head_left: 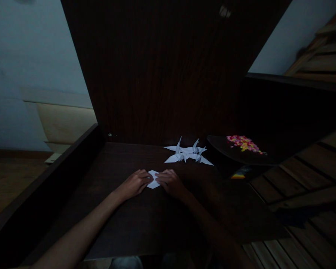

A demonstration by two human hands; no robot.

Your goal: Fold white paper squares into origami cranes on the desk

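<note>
A small folded sheet of white paper point(153, 184) lies on the dark wooden desk, pointed at its top and bottom. My left hand point(137, 182) grips its left edge, fingers bent and thumb close to the middle. From the other side my right hand point(170, 182) pinches the right edge the same way. Both sets of fingertips cover the paper's sides. Just beyond my right hand, several white folded paper cranes point(188, 150) stand grouped together, wings and necks sticking out.
A dark raised shelf point(218, 144) at the right carries a pile of small pink, red and yellow pieces point(245, 144). A tall dark panel point(162, 74) closes the desk's back. A low side board point(58, 175) runs along the left. Wooden slats point(305, 179) lie beyond on the right.
</note>
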